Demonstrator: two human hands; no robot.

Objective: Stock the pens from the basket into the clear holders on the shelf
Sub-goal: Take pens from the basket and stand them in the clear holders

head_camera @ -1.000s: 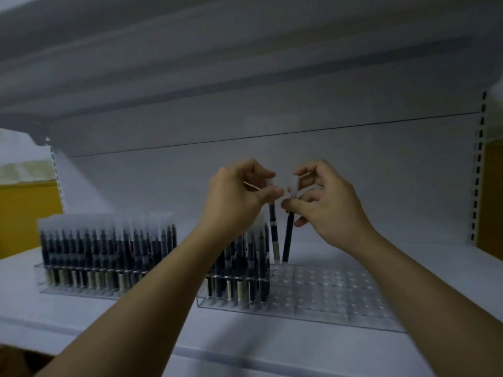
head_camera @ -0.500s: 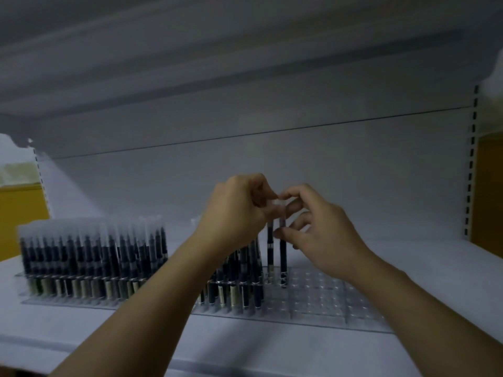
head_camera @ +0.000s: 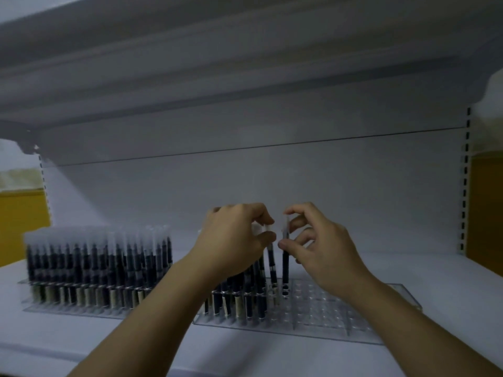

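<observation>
Two clear holders stand on the white shelf [head_camera: 449, 278]. The left holder [head_camera: 68, 312] is full of dark pens with frosted caps. The right holder [head_camera: 340, 308] carries pens only in its left part. My left hand [head_camera: 236, 240] pinches the cap of one upright pen [head_camera: 271, 263] whose tip sits in a hole. Just to its right, my right hand [head_camera: 318, 248] pinches a second upright pen [head_camera: 285, 270], also standing in the right holder. The basket is out of view.
The right holder's right half shows rows of open holes. An upper shelf [head_camera: 217, 77] overhangs close above the hands. Slotted uprights [head_camera: 466, 186] run down the back panel's sides. Yellow surfaces flank the unit on both sides.
Both hands came down with their pens, from held above the holder to standing in its holes. The hands have drawn slightly apart and the right fingers have loosened.
</observation>
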